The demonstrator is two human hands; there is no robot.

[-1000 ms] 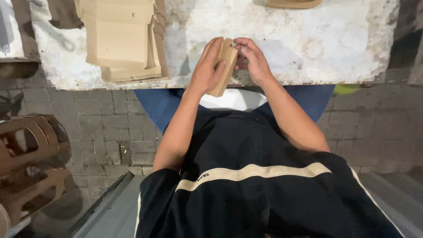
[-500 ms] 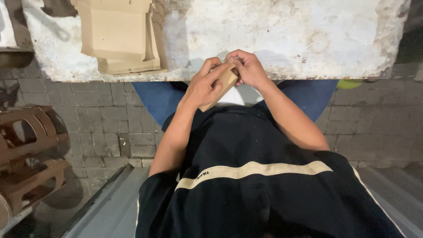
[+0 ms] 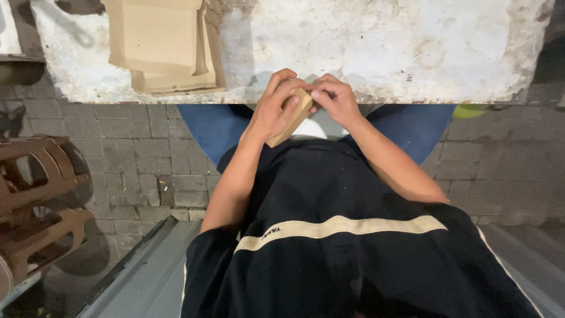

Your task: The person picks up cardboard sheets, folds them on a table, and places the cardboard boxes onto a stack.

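Gripping a small brown cardboard box [image 3: 291, 118] at the near edge of the table [image 3: 382, 47], the left hand [image 3: 273, 109] wraps its side; the right hand [image 3: 334, 97] pinches the box's upper end with its fingertips; beyond and to the left of the left hand lies a stack of flat cardboard sheets [image 3: 162, 44]; brown plastic stools [image 3: 35, 200] stand far left.

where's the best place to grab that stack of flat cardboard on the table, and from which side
Probably by its near edge, coming from the table's front. The cardboard stack lies flat with that edge at the table's rim, so fingers could slip under it. Both the left hand and right hand hold a small box.
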